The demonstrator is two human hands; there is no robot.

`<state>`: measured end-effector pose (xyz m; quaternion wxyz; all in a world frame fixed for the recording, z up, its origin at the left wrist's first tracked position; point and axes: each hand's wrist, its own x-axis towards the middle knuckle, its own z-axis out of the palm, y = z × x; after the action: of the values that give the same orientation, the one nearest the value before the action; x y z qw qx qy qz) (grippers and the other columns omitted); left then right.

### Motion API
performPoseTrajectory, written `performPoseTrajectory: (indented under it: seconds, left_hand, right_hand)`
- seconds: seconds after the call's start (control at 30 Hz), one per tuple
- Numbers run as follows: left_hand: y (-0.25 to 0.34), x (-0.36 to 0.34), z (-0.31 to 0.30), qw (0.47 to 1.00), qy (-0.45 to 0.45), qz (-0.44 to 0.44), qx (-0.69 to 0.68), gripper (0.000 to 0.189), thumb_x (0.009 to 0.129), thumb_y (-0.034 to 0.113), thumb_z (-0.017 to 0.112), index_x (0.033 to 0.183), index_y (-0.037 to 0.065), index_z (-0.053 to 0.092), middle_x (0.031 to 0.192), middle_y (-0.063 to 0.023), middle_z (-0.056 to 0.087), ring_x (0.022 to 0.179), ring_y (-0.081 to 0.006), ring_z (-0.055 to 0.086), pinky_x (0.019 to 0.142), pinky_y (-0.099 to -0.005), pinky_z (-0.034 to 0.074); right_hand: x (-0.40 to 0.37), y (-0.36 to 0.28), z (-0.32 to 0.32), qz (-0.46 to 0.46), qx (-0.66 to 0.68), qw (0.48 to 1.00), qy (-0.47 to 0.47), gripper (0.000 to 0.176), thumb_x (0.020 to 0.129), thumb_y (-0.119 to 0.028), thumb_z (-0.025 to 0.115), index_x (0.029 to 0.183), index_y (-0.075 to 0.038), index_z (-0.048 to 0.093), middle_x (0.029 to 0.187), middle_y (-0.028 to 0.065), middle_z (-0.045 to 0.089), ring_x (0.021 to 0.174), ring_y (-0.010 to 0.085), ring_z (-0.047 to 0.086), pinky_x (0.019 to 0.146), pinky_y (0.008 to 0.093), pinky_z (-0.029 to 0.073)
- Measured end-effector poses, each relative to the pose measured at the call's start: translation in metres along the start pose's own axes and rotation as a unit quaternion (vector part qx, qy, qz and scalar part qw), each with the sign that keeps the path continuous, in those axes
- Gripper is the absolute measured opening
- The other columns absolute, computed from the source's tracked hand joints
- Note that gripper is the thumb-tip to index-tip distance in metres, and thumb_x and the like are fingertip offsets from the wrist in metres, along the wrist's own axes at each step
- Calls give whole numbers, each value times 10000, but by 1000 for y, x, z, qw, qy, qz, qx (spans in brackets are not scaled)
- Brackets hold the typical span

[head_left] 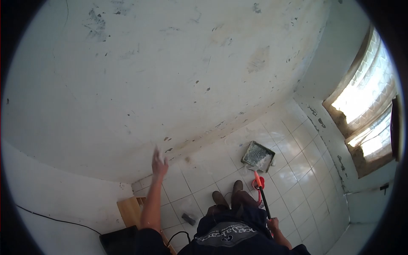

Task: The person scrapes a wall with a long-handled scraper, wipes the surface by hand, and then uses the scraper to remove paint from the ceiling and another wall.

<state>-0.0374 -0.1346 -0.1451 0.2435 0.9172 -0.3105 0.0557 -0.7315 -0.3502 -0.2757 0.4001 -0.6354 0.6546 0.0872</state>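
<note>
My left hand (159, 165) is raised in front of the wall, empty, with its fingers stretched and partly apart; they are slightly blurred. My right hand (273, 224) is wrapped around the black pole (264, 199) of what looks like a paint roller. The pole slants away from me to an orange section (257, 178), whose far end reaches the near edge of a paint tray; the roller head cannot be made out. Whitish paint coats part of the dark paint tray (255, 155) on the floor. Beside the pole stands a small red container (256, 183).
The white wall (170, 85) ahead has dark chips and stains. Pale tiles cover the floor (199, 195). A wooden piece (128, 210) and a black object (119, 241) sit at the left, near a cable (59, 220). A dark block (188, 219) lies by my feet. Curtains (367, 97) hang at the right window.
</note>
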Motion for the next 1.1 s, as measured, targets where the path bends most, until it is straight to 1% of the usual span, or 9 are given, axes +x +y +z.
performPoseTrajectory:
  seconds: [0.1,0.2,0.33,0.43,0.57,0.87,0.97,1.03,1.1]
  left_hand:
    - [69,128,-81,960,178,194,97,689,1001,284,569,1587,47,297,1646,-242,241,1505,-433,268,1234,-508,262]
    - [123,232,-153,901,288,269,183,688,1023,328,526,1602,54,273,1642,-251,250,1517,-424,256,1233,-544,236]
    - [190,334,-223,836,408,293,221,693,1042,391,480,1603,48,264,1644,-247,250,1527,-407,241,1241,-536,210]
    - [225,377,-215,812,436,278,269,709,1049,425,457,1610,49,240,1660,-230,220,1545,-378,207,1249,-527,191]
    - [254,393,-125,816,349,344,307,728,1045,439,459,1631,99,192,1692,-142,180,1562,-296,187,1259,-474,199]
    - [270,380,27,778,58,482,398,730,1052,361,454,1621,28,142,1701,-76,166,1564,-191,162,1283,-348,147]
    - [262,373,38,793,-49,514,324,741,1034,337,498,1615,23,162,1695,-73,184,1558,-184,180,1283,-344,168]
    - [253,369,41,797,-76,517,303,741,1026,330,516,1612,27,178,1693,-64,194,1555,-187,190,1282,-342,176]
    - [251,367,32,801,-102,518,280,742,1017,322,534,1609,30,195,1690,-54,204,1552,-190,199,1282,-340,183]
  right_hand:
    - [-1,44,28,-143,-86,984,64,340,840,-245,770,690,35,649,627,171,658,559,284,684,530,419,543]
    - [-27,32,31,-98,-28,993,62,293,844,-188,718,696,51,638,627,199,641,613,324,697,574,448,541]
    - [-50,34,42,-160,34,979,122,229,835,-128,642,702,59,636,594,214,608,557,360,656,525,475,495]
    - [-50,47,59,-84,27,991,100,228,847,-138,611,742,61,648,660,238,621,620,412,635,572,513,479]
    - [-46,77,86,-58,-19,996,69,258,910,-161,576,922,67,695,927,298,647,883,481,592,776,553,477]
    - [-48,45,60,-103,18,984,144,403,911,-291,629,740,71,590,650,225,581,585,412,614,535,507,477]
    - [-55,-12,23,83,172,981,44,401,943,-294,568,870,98,604,842,275,567,824,458,560,714,552,423]
    - [-34,16,41,-45,173,974,140,410,951,-248,686,695,38,541,580,99,518,426,192,568,356,367,444]
    - [-23,8,35,-10,165,977,136,429,950,-270,696,697,41,542,570,105,521,432,201,575,362,376,447]
